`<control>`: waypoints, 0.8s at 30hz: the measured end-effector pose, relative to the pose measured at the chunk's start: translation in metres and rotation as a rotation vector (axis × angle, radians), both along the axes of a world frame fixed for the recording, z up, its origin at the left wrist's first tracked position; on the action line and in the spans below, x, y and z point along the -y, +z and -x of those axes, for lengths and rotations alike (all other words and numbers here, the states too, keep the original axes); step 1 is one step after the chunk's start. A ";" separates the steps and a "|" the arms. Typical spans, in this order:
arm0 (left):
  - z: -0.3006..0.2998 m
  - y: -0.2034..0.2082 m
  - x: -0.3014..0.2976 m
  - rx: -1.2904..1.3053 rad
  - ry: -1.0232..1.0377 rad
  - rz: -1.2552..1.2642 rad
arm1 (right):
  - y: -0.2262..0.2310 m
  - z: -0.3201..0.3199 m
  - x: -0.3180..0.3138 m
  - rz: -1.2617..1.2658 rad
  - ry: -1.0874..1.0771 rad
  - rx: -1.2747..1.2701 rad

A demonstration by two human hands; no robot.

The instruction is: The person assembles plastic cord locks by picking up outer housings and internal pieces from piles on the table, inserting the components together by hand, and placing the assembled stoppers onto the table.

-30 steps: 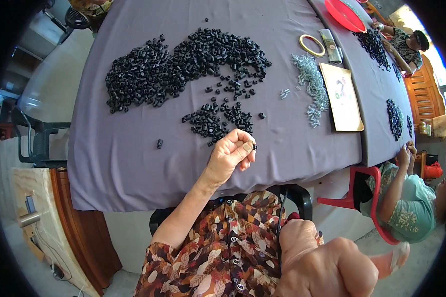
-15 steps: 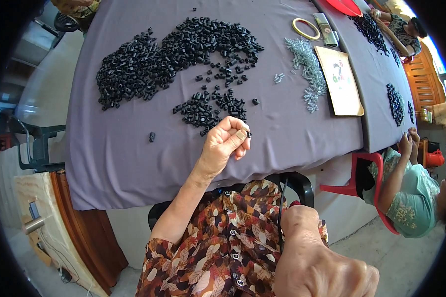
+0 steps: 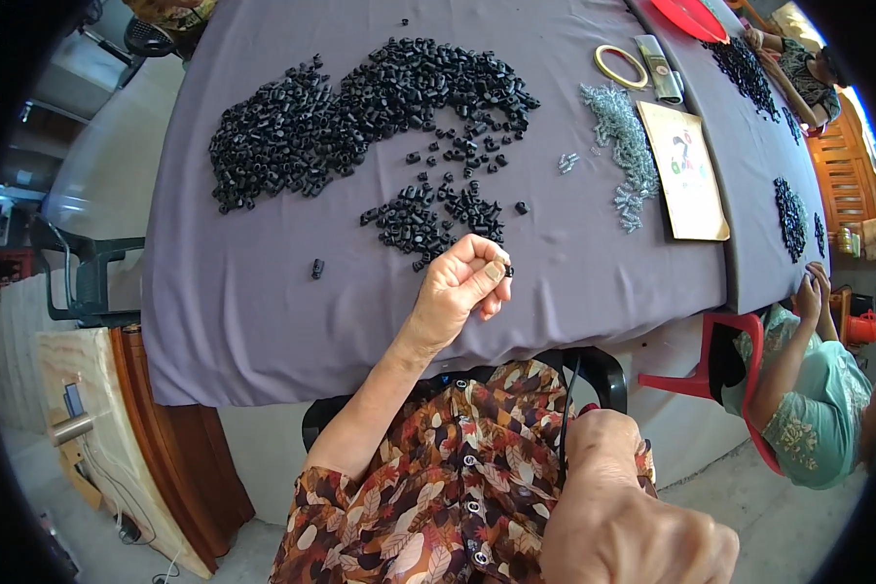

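My left hand (image 3: 465,282) is raised just over the table's near edge, thumb and fingers pinched on a small black plastic piece (image 3: 509,272). Only the end of that piece shows past the fingertips. Just beyond this hand lies a small heap of similar black plastic pieces (image 3: 409,222). A single black piece (image 3: 317,269) rests apart to its left. Close up at the lower right is my right hand (image 3: 642,530), back and bent knuckles showing. Its fingers are hidden, so whether it holds anything does not show.
A large heap of black pieces (image 3: 273,141) covers the far left of the grey cloth (image 3: 224,302). Small silvery springs (image 3: 625,146), a tape roll (image 3: 620,66) and a printed board (image 3: 686,175) lie right. People sit at the right, one on a red chair (image 3: 686,384).
The whole scene has shifted slightly to the right in the picture. My left hand keeps its pinch on the black piece, and my right hand stays at the lower right.
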State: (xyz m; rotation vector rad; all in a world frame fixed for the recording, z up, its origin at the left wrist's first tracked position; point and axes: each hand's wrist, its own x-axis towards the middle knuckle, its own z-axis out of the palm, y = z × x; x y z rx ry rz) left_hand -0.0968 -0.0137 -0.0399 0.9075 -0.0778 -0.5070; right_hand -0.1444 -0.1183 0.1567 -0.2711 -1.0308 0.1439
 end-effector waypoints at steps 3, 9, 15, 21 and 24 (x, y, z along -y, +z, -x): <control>-0.001 -0.001 0.001 -0.012 -0.010 0.016 | -0.001 0.000 -0.006 -0.007 -0.167 0.059; 0.000 -0.006 -0.003 -0.008 0.005 0.013 | -0.015 0.007 0.014 0.290 -0.361 0.023; -0.001 0.000 0.002 -0.001 0.000 0.022 | -0.072 -0.052 0.039 1.311 -1.179 -0.405; 0.001 -0.001 0.002 -0.040 0.007 0.004 | -0.160 -0.122 0.043 1.581 -1.425 0.082; 0.000 -0.001 0.001 -0.042 0.015 0.014 | -0.169 -0.130 0.036 1.654 -1.465 0.154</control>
